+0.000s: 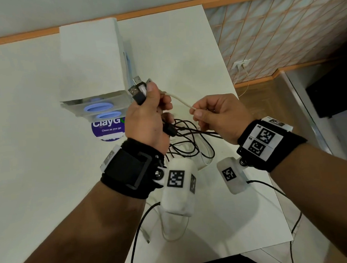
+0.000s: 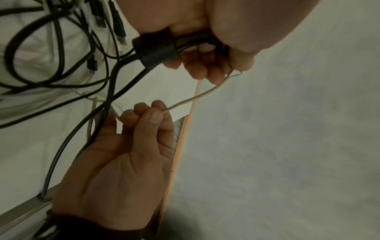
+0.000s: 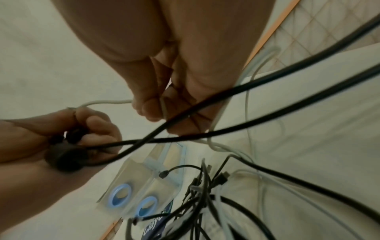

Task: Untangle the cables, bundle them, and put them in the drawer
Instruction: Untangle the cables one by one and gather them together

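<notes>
- Above the white table (image 1: 38, 117), both hands are raised over a tangle of cables, close together and joined by one strand.
- The left hand (image 1: 146, 120) is closed round a bunch of cable ends: black and white USB plugs (image 1: 139, 89) stick up past its thumb, and a black ferrite bead (image 2: 156, 48) on one black lead sits just below its curled fingers.
- The right hand (image 1: 217, 117) pinches a thin white cable (image 1: 181, 101) between thumb and forefinger; that cable runs in a short, nearly taut span from the left fist to the pinch.
- Below the hands, the loose black cables (image 1: 189, 138) and more white ones lie looped together on the table, with several small plugs showing in the right wrist view; some leads trail off toward the near table edge.
- Just left of the left hand stands a small drawer unit (image 1: 90, 61) of translucent plastic with two blue-ringed pulls (image 1: 98, 108); both drawers look pushed in.
- A purple "Clean as you go" sticker (image 1: 109, 128) lies on the table in front of the unit.
</notes>
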Demonstrator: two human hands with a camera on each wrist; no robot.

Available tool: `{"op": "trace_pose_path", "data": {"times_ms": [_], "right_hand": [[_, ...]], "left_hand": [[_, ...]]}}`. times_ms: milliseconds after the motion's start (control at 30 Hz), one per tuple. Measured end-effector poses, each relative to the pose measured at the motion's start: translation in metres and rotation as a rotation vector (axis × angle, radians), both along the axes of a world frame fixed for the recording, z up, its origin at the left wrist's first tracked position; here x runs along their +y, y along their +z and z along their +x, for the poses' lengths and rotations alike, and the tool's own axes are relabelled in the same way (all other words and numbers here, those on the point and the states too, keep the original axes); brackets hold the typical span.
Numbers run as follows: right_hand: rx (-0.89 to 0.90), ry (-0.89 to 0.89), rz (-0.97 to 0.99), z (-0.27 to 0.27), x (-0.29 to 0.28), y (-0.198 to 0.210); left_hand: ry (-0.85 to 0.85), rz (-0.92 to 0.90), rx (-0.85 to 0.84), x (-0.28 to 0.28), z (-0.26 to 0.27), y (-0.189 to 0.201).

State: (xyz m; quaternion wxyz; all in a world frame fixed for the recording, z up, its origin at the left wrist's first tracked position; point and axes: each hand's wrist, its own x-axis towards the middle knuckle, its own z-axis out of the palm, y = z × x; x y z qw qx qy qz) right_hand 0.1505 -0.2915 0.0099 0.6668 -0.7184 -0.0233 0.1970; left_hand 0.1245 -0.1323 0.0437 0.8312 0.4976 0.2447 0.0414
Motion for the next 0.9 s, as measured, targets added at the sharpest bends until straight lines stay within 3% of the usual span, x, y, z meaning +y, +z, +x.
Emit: {"op": "trace_pose_path", "data": {"times_ms": [100,267,367,433,533,633,733,800,833,900], "right_hand": [[-0.044,0.068,-0.139,0.000,0.002,-0.001],[-0.072,0.110,-0.234,-0.003,0.001,-0.006],[-0.075,0.167,-0.205,-0.002,-0.005,-0.006],[-0.137,0.162,-0.292,0.003,-0.010,-0.008],[-0.267,0.041,-0.439,0.011,-0.015,-0.007],[-0.249,-0.058,-0.437,0.018,-0.019,-0.002],[-0.224,-0.062,-0.367,0.020,-0.017,0.000],[-0.220,-0.036,-0.312,0.020,-0.012,0.002],[-0.212,-0.028,-0.287,0.020,-0.010,0.003],[-0.190,-0.010,-0.265,0.020,-0.009,0.006]], "left_hand": [[0.029,0.025,-0.006,-0.001,0.003,-0.002],[-0.002,-0.180,-0.044,-0.003,0.005,0.003],[-0.020,-0.149,-0.041,-0.004,0.002,0.004],[-0.091,-0.104,-0.037,-0.001,0.000,0.003],[-0.209,0.078,-0.129,0.003,-0.005,-0.008],[-0.344,0.418,-0.210,0.005,-0.011,-0.011],[-0.615,0.797,-0.236,0.006,-0.010,-0.010],[-0.840,0.986,-0.168,0.001,-0.008,-0.009],[-0.886,1.037,-0.137,-0.002,-0.007,-0.009],[-0.778,1.024,-0.093,-0.006,-0.005,-0.012]]}}
